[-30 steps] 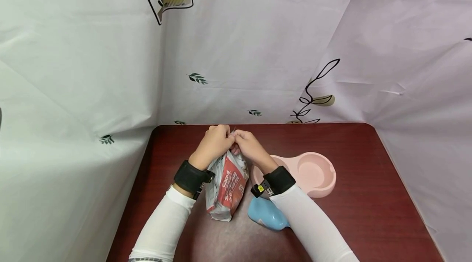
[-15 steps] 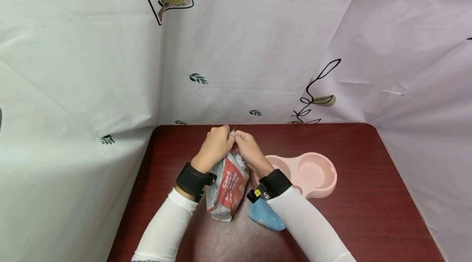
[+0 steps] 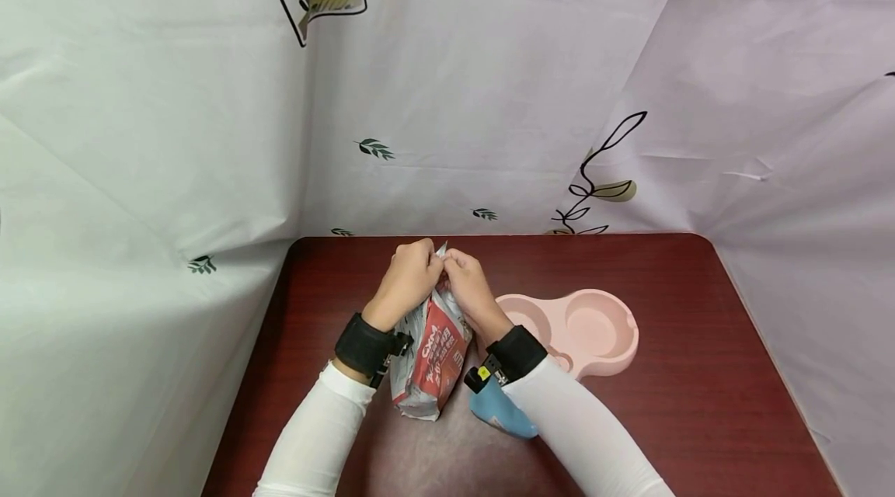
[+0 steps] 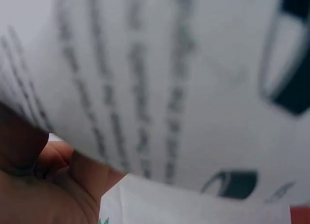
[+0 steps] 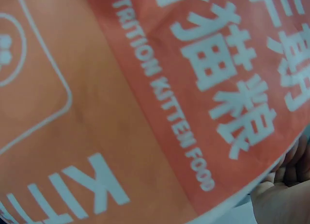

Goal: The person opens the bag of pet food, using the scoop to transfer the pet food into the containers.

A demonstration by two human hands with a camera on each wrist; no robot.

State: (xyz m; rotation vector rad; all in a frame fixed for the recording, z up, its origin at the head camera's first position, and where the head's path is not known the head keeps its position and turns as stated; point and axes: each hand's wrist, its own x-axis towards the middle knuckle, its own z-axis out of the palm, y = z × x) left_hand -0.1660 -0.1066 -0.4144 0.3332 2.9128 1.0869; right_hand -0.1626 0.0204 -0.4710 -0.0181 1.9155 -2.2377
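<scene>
A red and silver bag of kitten food (image 3: 439, 361) stands on the table in the head view, its top edge toward the far side. My left hand (image 3: 409, 279) pinches that top edge from the left, fingers curled. From the right, my right hand (image 3: 471, 287) pinches it close beside the left one. A small corner of the bag pokes up between them. Printed text on the bag (image 4: 145, 88) fills most of the left wrist view, with the left hand (image 4: 58, 185) low in the corner. "Kitten food" lettering shows on the bag (image 5: 145, 112) in the right wrist view, beside the right hand (image 5: 283, 200).
A pink double pet bowl (image 3: 583, 334) sits right of the bag, partly behind the right wrist. Beneath the right forearm lies a blue object (image 3: 499, 408), smooth like a scoop, partly covered. A patterned cloth (image 3: 489, 93) hangs behind the dark red table (image 3: 671, 404).
My right wrist has shifted slightly left and nearer, covering more of the blue object and uncovering more of the bowl. Both hands stay at the bag's top, whose corner now shows more.
</scene>
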